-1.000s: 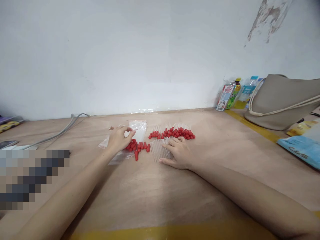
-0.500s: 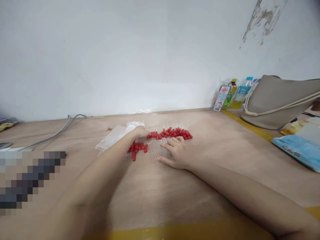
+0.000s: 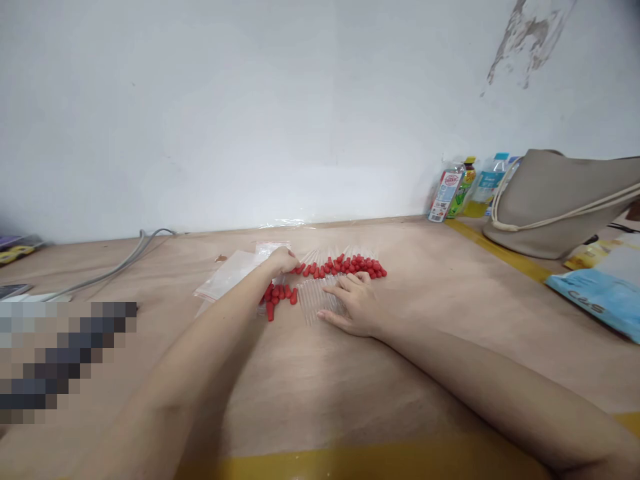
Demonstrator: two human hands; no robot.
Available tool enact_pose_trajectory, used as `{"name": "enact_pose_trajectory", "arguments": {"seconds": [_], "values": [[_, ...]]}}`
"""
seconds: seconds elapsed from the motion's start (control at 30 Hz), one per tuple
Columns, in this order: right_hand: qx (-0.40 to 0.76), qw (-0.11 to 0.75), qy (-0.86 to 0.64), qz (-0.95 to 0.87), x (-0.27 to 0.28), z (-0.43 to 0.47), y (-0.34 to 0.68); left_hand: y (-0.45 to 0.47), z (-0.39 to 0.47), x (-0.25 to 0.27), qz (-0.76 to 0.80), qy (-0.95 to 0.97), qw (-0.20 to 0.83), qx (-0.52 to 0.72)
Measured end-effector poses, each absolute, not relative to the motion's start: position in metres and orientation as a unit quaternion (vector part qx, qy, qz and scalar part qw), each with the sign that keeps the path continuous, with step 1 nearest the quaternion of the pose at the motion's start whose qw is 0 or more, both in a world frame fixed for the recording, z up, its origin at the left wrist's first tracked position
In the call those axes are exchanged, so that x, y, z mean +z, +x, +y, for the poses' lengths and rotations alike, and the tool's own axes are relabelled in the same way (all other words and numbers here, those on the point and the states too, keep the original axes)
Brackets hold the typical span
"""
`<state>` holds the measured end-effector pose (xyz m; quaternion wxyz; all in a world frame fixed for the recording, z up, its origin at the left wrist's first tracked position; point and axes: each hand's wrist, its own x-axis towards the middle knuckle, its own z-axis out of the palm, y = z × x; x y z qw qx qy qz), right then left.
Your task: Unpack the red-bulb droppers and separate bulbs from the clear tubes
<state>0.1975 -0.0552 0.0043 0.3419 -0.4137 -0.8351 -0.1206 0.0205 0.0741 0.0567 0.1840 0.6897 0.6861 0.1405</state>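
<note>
Glass droppers with red rubber bulbs lie in a row, bulbs toward me. At the left end of this row is my left hand, its fingers curled together beside the nearest red bulbs; what they hold, if anything, is hidden. My right hand lies with fingers spread over a row of bare glass tubes, touching them. Loose red bulbs form a small pile left of the tubes, partly behind my left forearm.
Clear plastic bags lie left of the pile. A grey cable runs along the left. Bottles and a carton, a grey-beige bag and a blue packet are at the right. A wall stands behind the table.
My left hand has drawn slightly left, off the nearest red bulbs. My right hand stays on the glass tubes. The view has shifted a little.
</note>
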Motion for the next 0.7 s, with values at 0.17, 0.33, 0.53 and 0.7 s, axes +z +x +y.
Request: {"name": "enact_pose_trajectory", "arguments": {"seconds": [0.17, 0.33, 0.53, 0.7], "values": [[-0.120, 0.356, -0.421, -0.826, 0.003, -0.053, 0.198, 0.014, 0.061, 0.058, 0.662, 0.708, 0.129, 0.207], [-0.157, 0.432, -0.439, -0.772, 0.001, -0.050, 0.200, -0.003, 0.012, 0.050, 0.481, 0.820, 0.017, 0.309], [-0.193, 0.409, -0.381, -0.806, 0.002, -0.050, 0.199, -0.016, -0.033, 0.021, 0.332, 0.886, -0.098, 0.310], [-0.170, 0.393, -0.371, -0.824, -0.003, -0.047, 0.199, -0.014, -0.036, 0.012, 0.273, 0.894, -0.135, 0.329]]}}
